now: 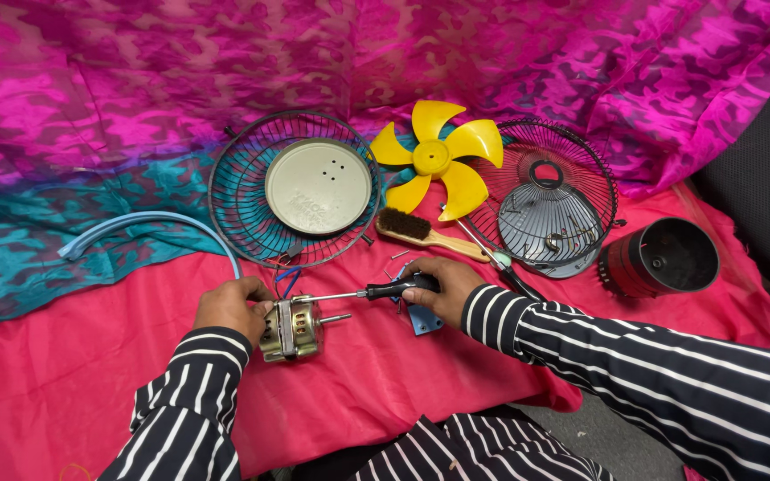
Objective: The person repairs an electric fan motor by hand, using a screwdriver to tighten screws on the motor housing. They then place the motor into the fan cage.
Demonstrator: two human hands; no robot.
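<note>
On the red cloth [91, 374], just below the wire fan guard [294, 189] with the round metal plate, a small fan motor [290, 330] lies on its side. Left of the motor, the left hand [230, 308] clasps its casing, fingers curled over the top. Right of the motor, the right hand [443, 289] grips the black handle of a screwdriver [369, 291], whose shaft reaches across to the motor's top. Beyond the right hand lie a wooden brush [428, 233], a yellow fan blade [435, 160] and a second guard [549, 198].
</note>
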